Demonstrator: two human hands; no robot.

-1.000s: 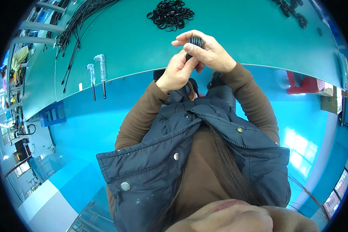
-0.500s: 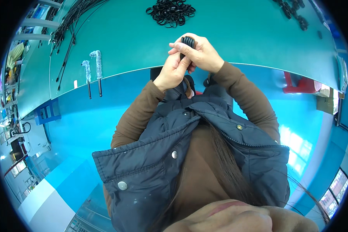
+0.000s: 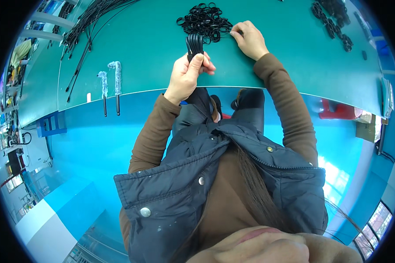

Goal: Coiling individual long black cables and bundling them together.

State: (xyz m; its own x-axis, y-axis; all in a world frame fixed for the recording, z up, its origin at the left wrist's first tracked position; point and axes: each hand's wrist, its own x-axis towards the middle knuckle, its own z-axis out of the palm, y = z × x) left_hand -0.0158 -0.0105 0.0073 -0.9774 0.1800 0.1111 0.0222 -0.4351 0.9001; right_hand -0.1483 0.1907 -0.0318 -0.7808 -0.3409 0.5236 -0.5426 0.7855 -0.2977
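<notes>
My left hand (image 3: 185,74) is closed around a coiled black cable (image 3: 195,43), whose loops stand up above the thumb over the near part of the green table. A heap of small black bands (image 3: 202,19) lies just beyond it. At the right edge of that heap, my right hand (image 3: 251,40) has its thumb and forefinger pinched together on a black band. How much of the band lies between the fingertips is hard to make out.
Long black cables (image 3: 85,26) spread over the far left of the green table (image 3: 153,44). Two black-handled tools wrapped in clear film (image 3: 117,79) overhang its front edge. Tied cable bundles (image 3: 333,26) lie at the far right. A red stool (image 3: 333,109) stands below the table.
My right hand has left the coiled cable and reached forward and right to the band heap. My left hand, holding the coil alone, has shifted slightly left and forward.
</notes>
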